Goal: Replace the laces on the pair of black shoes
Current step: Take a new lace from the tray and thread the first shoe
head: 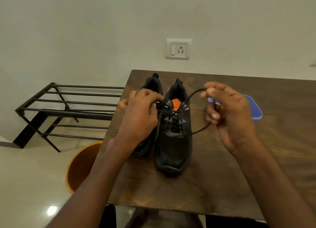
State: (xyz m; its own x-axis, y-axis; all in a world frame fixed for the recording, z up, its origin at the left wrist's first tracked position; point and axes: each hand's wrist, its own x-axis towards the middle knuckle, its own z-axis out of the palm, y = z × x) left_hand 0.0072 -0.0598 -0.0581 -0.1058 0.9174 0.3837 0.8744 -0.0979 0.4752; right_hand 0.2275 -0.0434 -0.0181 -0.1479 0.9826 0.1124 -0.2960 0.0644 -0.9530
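Fingertips [207, 91] of the right hand [229, 114] pinch a thin black cord shoelace [195, 93], which loops up from the top eyelets of the nearer black mesh sports shoe [173, 142] and trails back under the same hand's curled lower fingers. The left hand [138, 114] closes on the other end of the lace at the shoe's collar, though its fingertips are partly hidden. This looks like lacing or unlacing at the top eyelets; which one cannot be told. The next move likely calls for a steady, even pull. The second black shoe [153, 84] sits just beside, mostly behind the left hand. Both rest on a dark, grainy wooden table [222, 185]; orange insoles show inside. A flat blue rounded object [254, 108] lies behind the right hand.
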